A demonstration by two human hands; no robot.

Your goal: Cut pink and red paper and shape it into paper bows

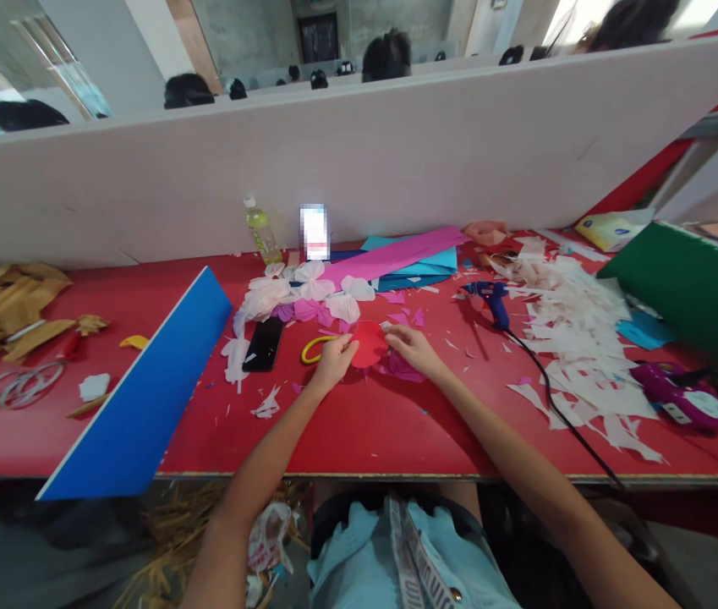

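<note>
Starting at the far left, what lies on the worktop?

A heap of crinkled tan paper strips [9, 309] sits on the red-painted worktop [359, 436], with loops of silver wire [16, 385] just in front. To their right, a long flat blue board [136, 389] slants across the surface.

And moving right, toward the hands?

A black smartphone [263, 343] lies flat beside a cluster of pale pink and white paper flowers [301, 292]. Behind them stand a clear plastic bottle of yellow-green liquid [262, 233] and an upright phone [315, 232], its screen blurred.

What are the hands doing?

The left hand [333, 362] is curled, its fingers against the edge of a round red paper disc [369, 344]; I can't tell whether it's actually pinching. A curved yellow loop [312, 349] lies just beside that hand. The right hand [413, 351] is open, fingers spread on the disc's other edge. The disc sits on the worktop between both hands.

What's past them?

A blue glue gun [491, 303] trails a black cord [555, 406] past a spread of white paper scraps [578, 338]. Further right are a purple-and-white appliance [682, 397] and a green board [694, 296].
</note>
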